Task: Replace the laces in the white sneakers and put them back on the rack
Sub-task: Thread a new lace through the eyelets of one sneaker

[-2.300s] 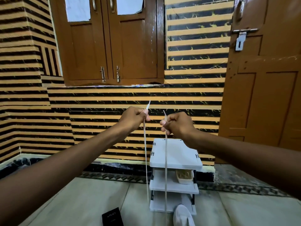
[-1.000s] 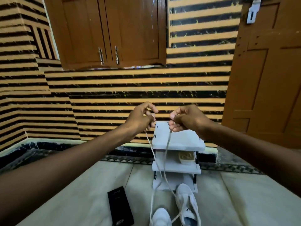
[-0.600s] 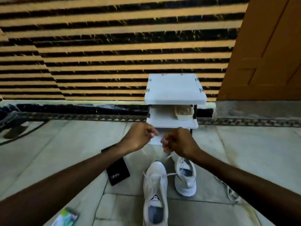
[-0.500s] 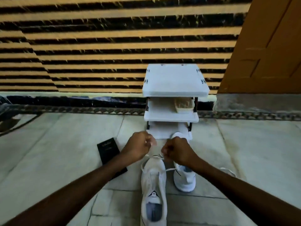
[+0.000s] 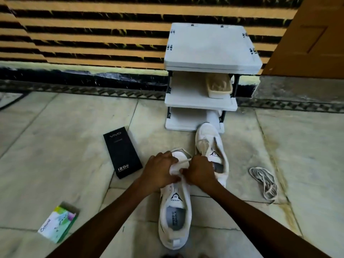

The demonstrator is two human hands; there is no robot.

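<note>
Two white sneakers lie on the floor before a white three-shelf rack (image 5: 210, 45). The near sneaker (image 5: 175, 215) points away from me. My left hand (image 5: 160, 170) and my right hand (image 5: 199, 170) sit together over its front part, each pinching the new white lace (image 5: 183, 162), which runs across the toe between them. The far sneaker (image 5: 210, 146) lies just right of my hands, its toe at the rack's bottom shelf. A heap of old, dirty laces (image 5: 264, 181) lies on the floor at the right.
A black phone box (image 5: 122, 153) lies left of the sneakers, and a small green-and-white carton (image 5: 58, 223) sits at the lower left. A beige basket (image 5: 219, 86) is on the rack's middle shelf. A striped wall runs behind; a wooden door (image 5: 312, 34) is at the right.
My hands came down from chest height, where they held the lace ends taut, to the near sneaker's front. The view tilted down to the floor.
</note>
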